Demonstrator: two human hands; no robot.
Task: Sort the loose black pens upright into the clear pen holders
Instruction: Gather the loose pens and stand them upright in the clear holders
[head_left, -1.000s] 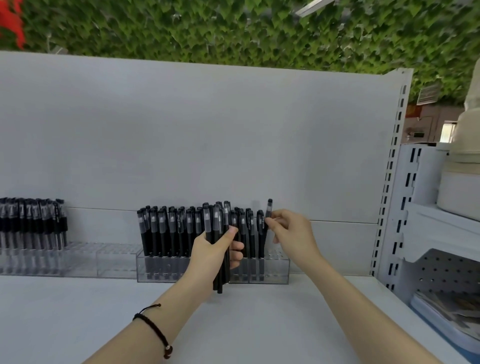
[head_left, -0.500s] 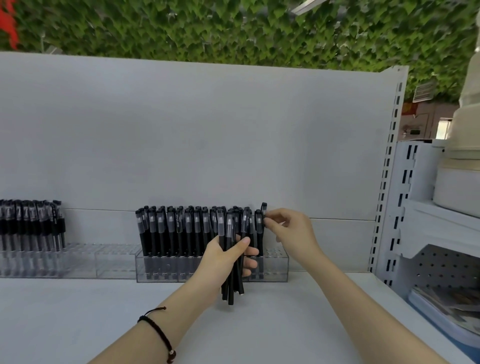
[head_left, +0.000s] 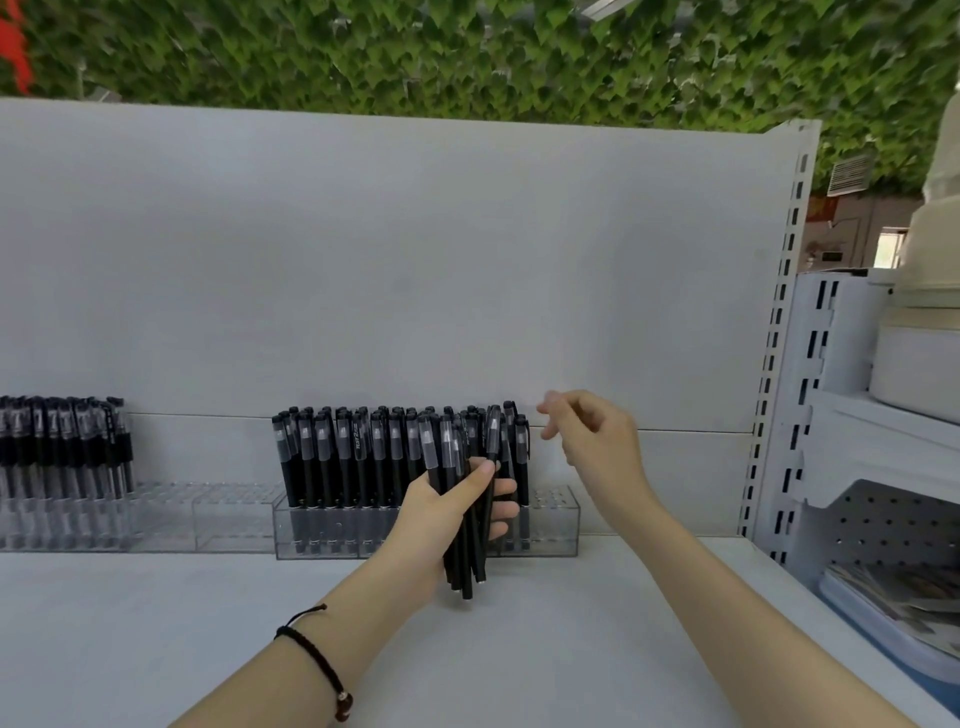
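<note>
Head view: the left hand (head_left: 447, 519) grips a bundle of loose black pens (head_left: 467, 566) upright, just in front of the clear pen holder (head_left: 553, 525), probably as a supply within easy reach of the other hand. The right hand (head_left: 597, 447) hovers beside the standing pens (head_left: 337, 457), fingers loosely bent, pinching nothing. Free slots show at the holder's right end.

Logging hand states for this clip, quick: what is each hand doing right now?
Left hand: grips a bundle of black pens.
Right hand: open, fingers relaxed, holding nothing.
</note>
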